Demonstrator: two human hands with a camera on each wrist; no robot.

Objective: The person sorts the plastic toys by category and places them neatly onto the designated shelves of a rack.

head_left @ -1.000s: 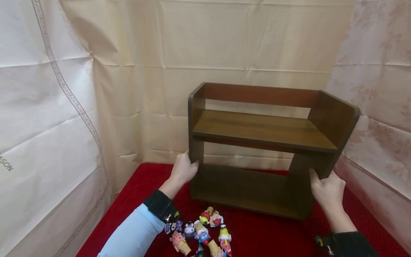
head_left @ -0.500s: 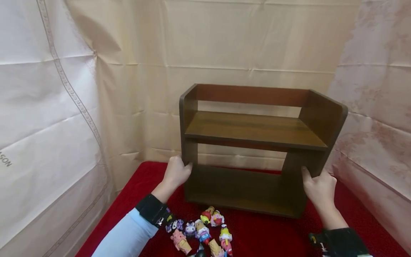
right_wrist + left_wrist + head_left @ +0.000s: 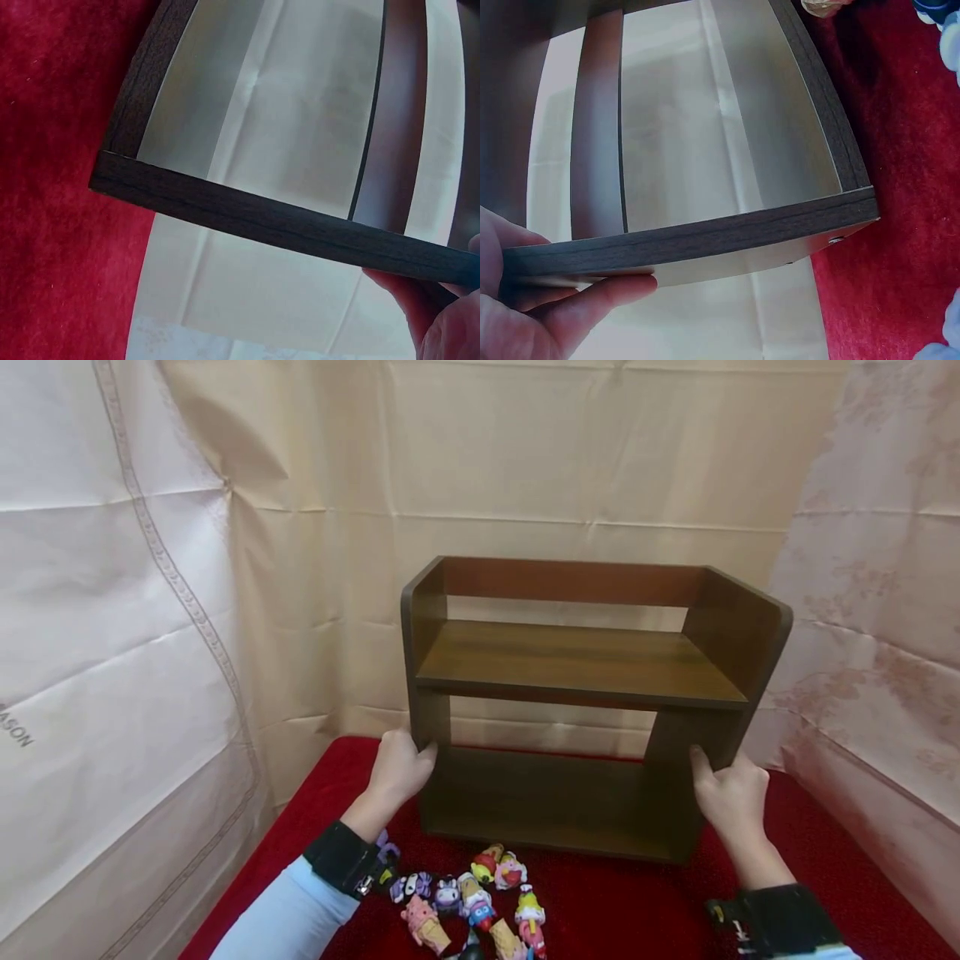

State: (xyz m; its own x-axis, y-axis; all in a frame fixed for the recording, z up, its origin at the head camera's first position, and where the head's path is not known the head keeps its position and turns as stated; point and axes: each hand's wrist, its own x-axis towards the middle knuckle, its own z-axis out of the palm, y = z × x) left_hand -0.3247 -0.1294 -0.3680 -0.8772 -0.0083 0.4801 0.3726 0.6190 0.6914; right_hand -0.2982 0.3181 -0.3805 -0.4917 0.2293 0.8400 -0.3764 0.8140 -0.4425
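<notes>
A brown two-tier wooden shelf (image 3: pixel 585 660) stands upright over the red cloth in the head view, its tiers bare. My left hand (image 3: pixel 396 770) grips its left side panel, thumb on the inner face. Lower down on the right panel, my right hand (image 3: pixel 733 795) holds on in the same way. The left wrist view shows fingers (image 3: pixel 622 289) along the outside of the panel's dark edge (image 3: pixel 705 234). In the right wrist view, part of the right hand (image 3: pixel 446 322) wraps the other panel edge (image 3: pixel 277 231) at the lower right.
Several small toy figures, among them a pink one with a cone (image 3: pixel 425 925) and a yellow-topped one (image 3: pixel 529 906), lie in front of the shelf. Red cloth (image 3: pixel 600 914) covers the table. Beige sheeting (image 3: pixel 510 452) hangs behind, with pale sheets on both sides.
The shelf has moved left over the cloth, carried along by both hands, which keep their grip. The toy figures have stayed about where they were.
</notes>
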